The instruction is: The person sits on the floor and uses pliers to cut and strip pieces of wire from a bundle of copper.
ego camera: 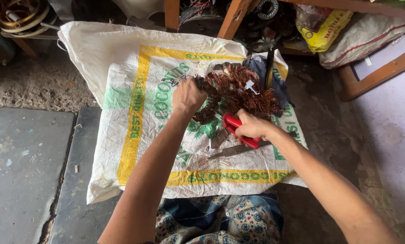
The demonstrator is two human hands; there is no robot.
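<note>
**Two hands at a tangle of copper wire on a woven sack**

The left hand [188,96] is closed in a fist on the left edge of a tangle of copper wire [238,92], gripping dark strands there. The right hand [252,126] is clamped round the red handles of a cutting tool [237,129], just below the tangle; the tool's head points up-left toward the wire, though its tip is hidden among the strands (whether it bites any of them cannot be told). The wire lies on the upper right part of a white woven sack [134,113] with yellow and green print, spread flat on the floor. A flat grey metal strip [232,151] rests on the sack just under the right hand, and a small foil-like scrap [218,139] lies beside it. A dark rod [269,68] stands at the far edge of the tangle. Patterned cloth [220,219] on the person's lap shows at the bottom edge
</note>
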